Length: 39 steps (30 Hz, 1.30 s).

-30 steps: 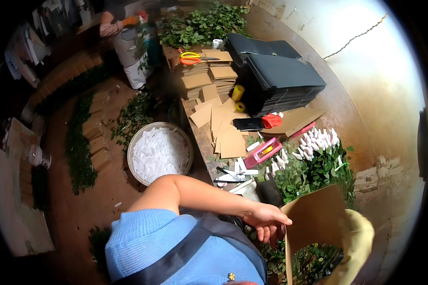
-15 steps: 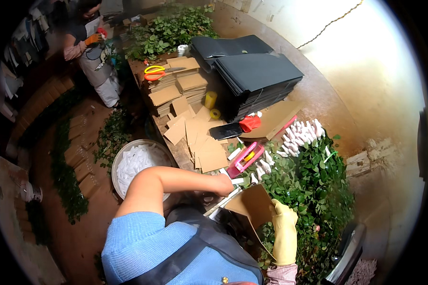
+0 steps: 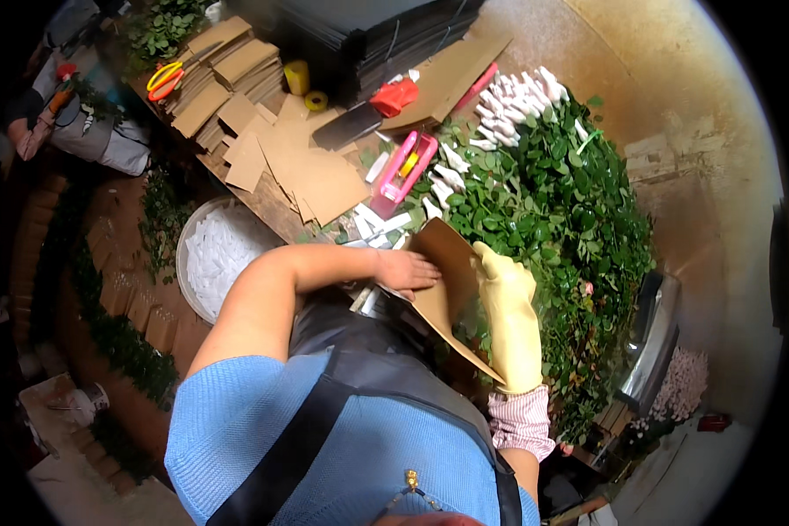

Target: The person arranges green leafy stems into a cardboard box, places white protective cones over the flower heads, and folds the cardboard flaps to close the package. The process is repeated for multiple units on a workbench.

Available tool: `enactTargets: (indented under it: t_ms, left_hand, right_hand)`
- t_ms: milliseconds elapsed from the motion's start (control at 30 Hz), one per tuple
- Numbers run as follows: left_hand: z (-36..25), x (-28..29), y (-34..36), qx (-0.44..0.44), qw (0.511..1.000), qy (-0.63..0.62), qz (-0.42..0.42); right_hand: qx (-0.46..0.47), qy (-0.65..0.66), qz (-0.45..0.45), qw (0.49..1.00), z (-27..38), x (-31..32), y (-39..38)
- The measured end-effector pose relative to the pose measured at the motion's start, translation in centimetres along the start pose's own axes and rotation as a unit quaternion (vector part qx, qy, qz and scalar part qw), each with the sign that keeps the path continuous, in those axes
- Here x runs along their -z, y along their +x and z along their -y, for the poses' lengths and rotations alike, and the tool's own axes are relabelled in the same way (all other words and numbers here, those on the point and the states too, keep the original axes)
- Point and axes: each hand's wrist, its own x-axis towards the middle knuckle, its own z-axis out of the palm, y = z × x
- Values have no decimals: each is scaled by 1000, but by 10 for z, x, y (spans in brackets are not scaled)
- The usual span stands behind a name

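Observation:
A bent brown cardboard sheet (image 3: 451,263) stands in front of me. My left hand (image 3: 408,270) is bare and lies on its inner face, fingers stretched out flat. My right hand (image 3: 508,298), in a yellow rubber glove, grips the sheet's right edge, fingers curled at the far corner. Beyond my left hand lie white paper strips (image 3: 373,223) and a pink tape dispenser (image 3: 390,188) with a yellow roll. Leafy green stems (image 3: 557,202) are heaped just right of the sheet, with white-wrapped pieces (image 3: 517,101) at their far end. What lies under the sheet is hidden.
Loose cardboard pieces (image 3: 320,180), a phone (image 3: 351,129) and yellow-orange scissors (image 3: 165,81) on stacked cardboard (image 3: 237,66) cover the table's far left. A round basin (image 3: 184,263) of white slips stands left of the table. A co-worker (image 3: 92,131) stands at far left.
My left hand has moved from the white strips near the tape dispenser onto the cardboard and flattened out. My right hand still holds its edge. The whole view has shifted.

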Motion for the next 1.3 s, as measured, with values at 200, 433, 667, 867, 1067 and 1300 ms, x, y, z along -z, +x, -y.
enactTargets:
  t_ms: [200, 433, 667, 867, 1067, 1300]
  left_hand:
    - [-8, 32, 13, 70, 994, -69, 49]
    - [-11, 31, 33, 145, 966, -156, 145]
    - [-11, -5, 0, 140, 990, 8, 17]
    - [-14, 0, -2, 162, 985, 21, 52]
    - [-17, 15, 7, 182, 978, 15, 103]
    - [-24, 39, 22, 255, 938, -28, 233]
  right_hand:
    - [-27, 16, 36, 999, 6, 15, -3]
    - [38, 53, -140, 988, -14, -26, -6]
    - [155, 189, -300, 922, -3, 7, -37]
    - [153, 211, -207, 943, -17, -2, -37]
    - [-48, 105, 40, 992, -17, -41, 22]
    - [268, 229, -130, 927, 2, -3, -45]
